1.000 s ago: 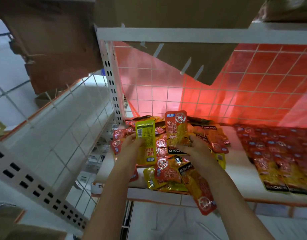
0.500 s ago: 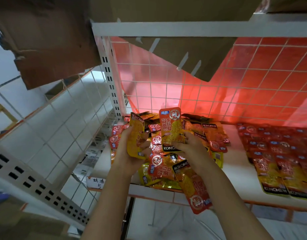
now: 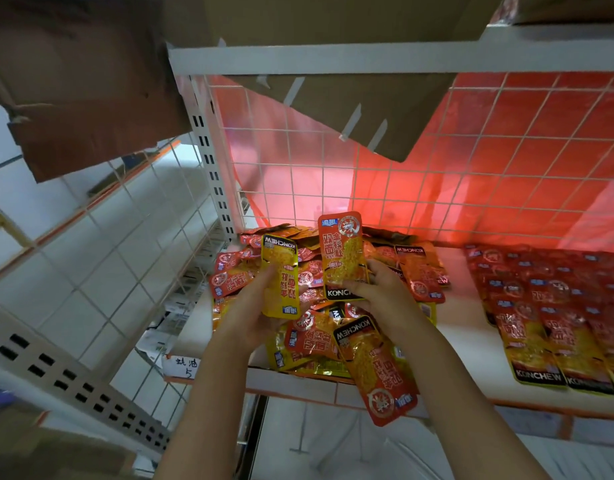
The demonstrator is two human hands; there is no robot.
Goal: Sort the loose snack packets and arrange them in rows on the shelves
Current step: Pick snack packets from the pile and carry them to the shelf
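A heap of loose red and yellow snack packets [image 3: 309, 337] lies on the left part of the white shelf [image 3: 471, 344]. Above the heap my left hand [image 3: 253, 306] holds a yellow packet [image 3: 280, 277] upside down, its front facing me. My right hand [image 3: 378, 289] holds a red-topped packet [image 3: 343, 258] upright beside it. One packet [image 3: 374, 368] hangs over the shelf's front edge. Neat rows of matching packets [image 3: 555, 306] lie flat on the right of the shelf.
A white wire grid [image 3: 437, 188] with red sheeting behind it backs the shelf. A cardboard flap [image 3: 350, 109] hangs from the shelf above. A perforated upright [image 3: 212, 161] and a wire side panel [image 3: 108, 237] stand at the left. A handwritten label [image 3: 184, 367] sticks to the front edge.
My left hand has turned its yellow packet from the printed back to the front, upside down. My right hand has kept its red packet upright. The view has shifted slightly.
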